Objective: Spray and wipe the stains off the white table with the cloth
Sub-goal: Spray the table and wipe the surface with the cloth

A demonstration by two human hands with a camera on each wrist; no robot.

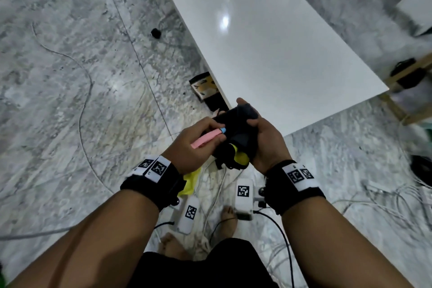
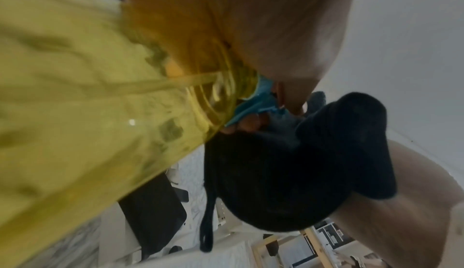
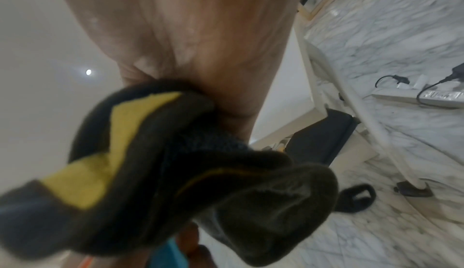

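Both hands are up in the air just off the near corner of the white table (image 1: 268, 37), nothing on its top. Right hand (image 1: 268, 140) is curled around a bunched dark cloth (image 1: 236, 133) with a yellow patch; no clear long axis, loose end hanging down. Left hand (image 1: 194, 145) grips a yellow spray bottle (image 2: 75, 97), pink trigger (image 1: 205, 139) and blue nozzle pointing right at the cloth, bottle body running back under the wrist. Liquid level: can't tell.

Black wristbands (image 1: 152, 182) bearing white coded tags (image 1: 297, 174), black shorts (image 1: 198, 266), bare feet (image 1: 228, 220).
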